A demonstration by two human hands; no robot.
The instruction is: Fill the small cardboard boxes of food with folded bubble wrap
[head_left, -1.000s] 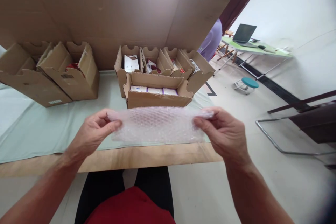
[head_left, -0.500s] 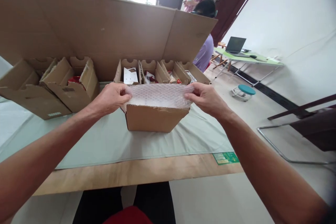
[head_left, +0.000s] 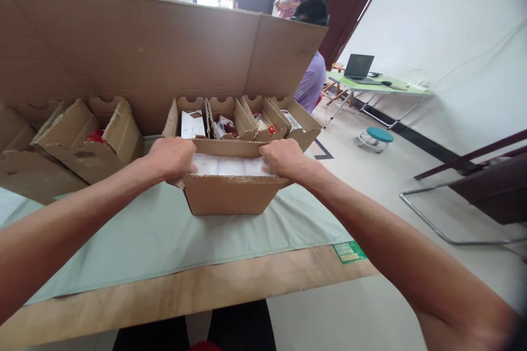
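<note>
In front of me an open cardboard box stands on the cloth-covered table. A sheet of bubble wrap lies down inside it, below the rim. My left hand is closed at the left end of the box, its fingers curled on the edge of the wrap. At the right end my right hand is closed in the same way, thumb pointing down into the box. Both hands partly hide the ends of the wrap and the box's short sides.
Behind stand cardboard bins with a white box and red packets. Two larger bins are at the left. A tall cardboard panel rises behind them. Two people are beyond it; a laptop sits on a green table at right.
Both hands have gone down with the bubble wrap, from above the box's rim to inside it. The box's back wall now shows. My view has shifted slightly right.
</note>
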